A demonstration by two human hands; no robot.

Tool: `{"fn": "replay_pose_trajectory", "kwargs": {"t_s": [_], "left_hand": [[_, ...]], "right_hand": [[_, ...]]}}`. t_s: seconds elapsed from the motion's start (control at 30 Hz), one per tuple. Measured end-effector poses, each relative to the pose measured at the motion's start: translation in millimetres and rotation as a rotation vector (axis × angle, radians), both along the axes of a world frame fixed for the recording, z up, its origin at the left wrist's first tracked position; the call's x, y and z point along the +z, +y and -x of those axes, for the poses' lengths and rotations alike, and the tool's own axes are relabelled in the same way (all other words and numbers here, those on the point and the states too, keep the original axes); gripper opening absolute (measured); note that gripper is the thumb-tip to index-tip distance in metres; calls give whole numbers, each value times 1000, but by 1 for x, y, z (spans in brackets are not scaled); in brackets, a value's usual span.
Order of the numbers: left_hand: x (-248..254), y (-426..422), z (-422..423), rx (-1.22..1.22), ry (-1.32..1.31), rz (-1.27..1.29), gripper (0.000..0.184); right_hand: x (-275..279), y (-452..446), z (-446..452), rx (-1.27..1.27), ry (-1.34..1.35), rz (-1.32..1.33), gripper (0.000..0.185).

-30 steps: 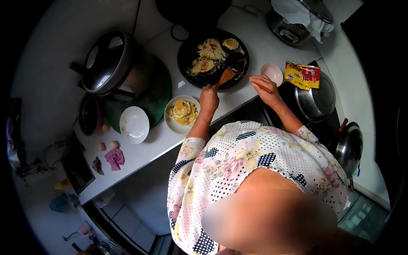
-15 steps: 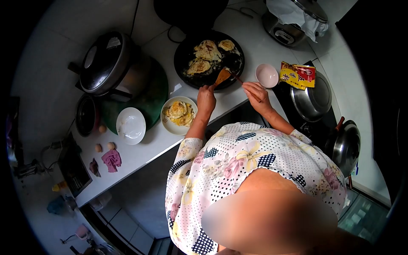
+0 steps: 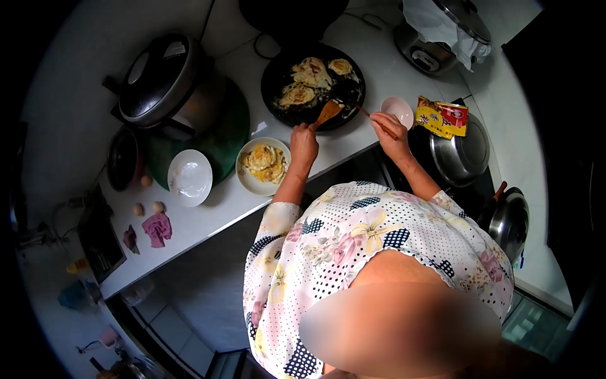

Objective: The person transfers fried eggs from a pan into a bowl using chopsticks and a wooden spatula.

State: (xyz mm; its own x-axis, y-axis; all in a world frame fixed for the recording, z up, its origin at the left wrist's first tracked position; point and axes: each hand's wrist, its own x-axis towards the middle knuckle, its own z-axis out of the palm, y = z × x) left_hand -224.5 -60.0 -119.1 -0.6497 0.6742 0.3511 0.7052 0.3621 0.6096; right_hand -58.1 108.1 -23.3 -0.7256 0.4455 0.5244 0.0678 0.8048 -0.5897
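Left hand [image 3: 304,146] closed round the handle of a wooden spatula [image 3: 329,112], its blade low in the near part of a round black pan [image 3: 275,79]. Right hand [image 3: 392,131] grips slim brown chopsticks [image 3: 364,112] — one stick or a pair, cannot tell — tip reaching over the pan rim, near the blade. Fried eggs [image 3: 312,72] lie in the pan's farther half, browned in patches, in three portions, the smallest on the right; pale scraps beside them.

Just left of the left forearm: patterned bowl [image 3: 243,179] holding cooked eggs [image 3: 265,162]. Next to it a white bowl [image 3: 190,178], then a green round board [image 3: 235,120] under a large lidded pot [image 3: 154,82]. Three whole eggs [image 3: 138,209] and a pink cloth [image 3: 157,229] toward the bench's [image 3: 218,215] left end.

Right of the pan: pink bowl [image 3: 396,108]; yellow-and-red seasoning packet [image 3: 442,117] — over a metal basin [image 3: 461,158].
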Motion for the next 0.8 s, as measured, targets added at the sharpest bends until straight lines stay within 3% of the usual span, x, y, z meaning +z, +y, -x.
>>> {"fn": "replay_pose_trajectory", "kwargs": {"t_s": [0.23,0.47,0.8], "left_hand": [[3,0,2,4,2,52,34],[6,-2,-1,25,-6,30,27],[3,-4,1,25,52,-6,33]], "right_hand": [[-10,-3,11,93,9,57,17],[-13,4,12,32,32,88,16],[-20,-7,0,-42,65,116,17]]}}
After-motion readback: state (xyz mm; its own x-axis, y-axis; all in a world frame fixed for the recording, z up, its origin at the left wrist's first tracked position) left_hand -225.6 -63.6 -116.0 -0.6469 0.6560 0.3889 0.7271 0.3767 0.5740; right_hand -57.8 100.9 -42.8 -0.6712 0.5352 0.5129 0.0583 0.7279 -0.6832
